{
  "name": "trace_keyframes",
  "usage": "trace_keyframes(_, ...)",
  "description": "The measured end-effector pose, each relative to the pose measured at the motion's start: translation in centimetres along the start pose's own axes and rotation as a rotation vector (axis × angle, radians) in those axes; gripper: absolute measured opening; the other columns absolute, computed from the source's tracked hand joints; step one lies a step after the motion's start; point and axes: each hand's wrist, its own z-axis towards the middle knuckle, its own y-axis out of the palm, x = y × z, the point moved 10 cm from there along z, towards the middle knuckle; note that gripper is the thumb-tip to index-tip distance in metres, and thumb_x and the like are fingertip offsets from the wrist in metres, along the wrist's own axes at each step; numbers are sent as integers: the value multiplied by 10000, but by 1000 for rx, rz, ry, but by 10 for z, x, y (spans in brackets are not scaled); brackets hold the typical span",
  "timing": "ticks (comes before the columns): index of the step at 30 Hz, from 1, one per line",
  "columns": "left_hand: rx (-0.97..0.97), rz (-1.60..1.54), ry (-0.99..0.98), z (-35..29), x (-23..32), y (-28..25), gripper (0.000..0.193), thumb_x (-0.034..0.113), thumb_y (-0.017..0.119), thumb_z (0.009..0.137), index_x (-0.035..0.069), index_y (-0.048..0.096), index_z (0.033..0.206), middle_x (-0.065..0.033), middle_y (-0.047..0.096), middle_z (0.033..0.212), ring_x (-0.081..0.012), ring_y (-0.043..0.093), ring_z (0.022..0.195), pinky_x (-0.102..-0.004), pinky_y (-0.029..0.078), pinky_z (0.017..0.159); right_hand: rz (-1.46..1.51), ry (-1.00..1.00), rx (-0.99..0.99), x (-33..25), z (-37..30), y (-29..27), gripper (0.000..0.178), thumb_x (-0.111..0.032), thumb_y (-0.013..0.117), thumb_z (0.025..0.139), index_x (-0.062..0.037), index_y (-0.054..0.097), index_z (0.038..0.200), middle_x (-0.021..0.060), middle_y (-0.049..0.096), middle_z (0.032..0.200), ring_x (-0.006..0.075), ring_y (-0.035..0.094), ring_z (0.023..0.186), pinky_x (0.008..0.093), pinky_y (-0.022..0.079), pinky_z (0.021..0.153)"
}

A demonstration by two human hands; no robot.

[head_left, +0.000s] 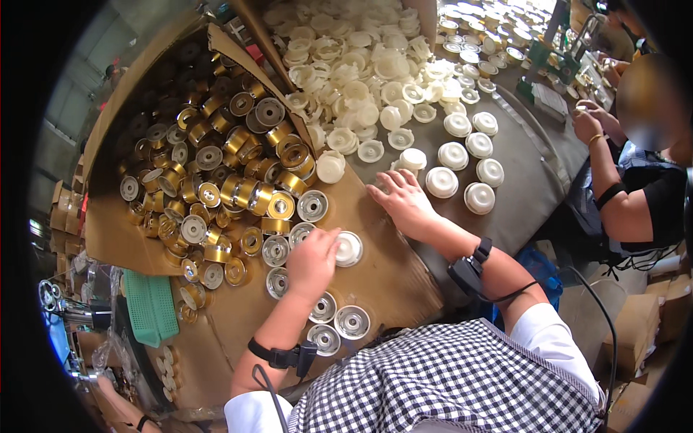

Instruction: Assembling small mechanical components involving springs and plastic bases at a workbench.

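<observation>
Cardboard (397,285), left hand (312,261) at one white piece (349,249), seven open cups (352,322) alongside

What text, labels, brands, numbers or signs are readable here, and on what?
None readable.
White round plastic caps: no lettering I can make out.
Gold-and-silver round metallic parts: any markings too small to read.
Brown cardboard cartons at right: any print too blurred to read.
Black wrist-worn device, right arm: nothing legible.
</observation>
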Motion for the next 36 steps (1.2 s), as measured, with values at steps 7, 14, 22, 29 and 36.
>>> trace_keyframes(7,-28,156,195,5,49,41,323,159,653,946,144,692,1266,-78,633,997,-304,681,823,-442,551,706,156,88,-6,-5,-40,-47,498,-62,686,743,-95,632,1237,167,588,1297,359,495,1314,504,369,1146)
trace_keyframes(14,-53,-161,251,60,82,79,349,251,739,914,116,681,1231,-101,640,1110,-317,690,901,-437,569,786,452,507,211,57,-122,-72,543,-87,841,690,-38,542,1140,148,630,1177,353,608,1126,444,516,957)
trace_keyframes(22,-66,94,180,154,66,125,727,318,848,806,54,541,1409,-156,560,1301,-364,535,1244,-440,476,1075,447,565,268,49,-150,-84,752,-152,894,688,-36,526,1333,148,646,1240,362,611,1154,444,525,980)
trace_keyframes(29,57,31,233,150,47,126,648,246,823,830,45,555,1386,-122,662,1116,-301,650,1053,-420,542,936,337,542,259,53,-152,-82,587,-173,865,704,-46,643,1233,145,638,1224,348,615,1153,458,529,975)
trace_keyframes(36,-472,-842,-439,83,-19,112,419,106,701,979,34,562,1368,-101,734,1073,-194,720,907,-345,589,830,727,487,363,40,-140,-112,587,-119,856,747,-36,657,1293,141,648,1235,257,654,1065,350,565,850)
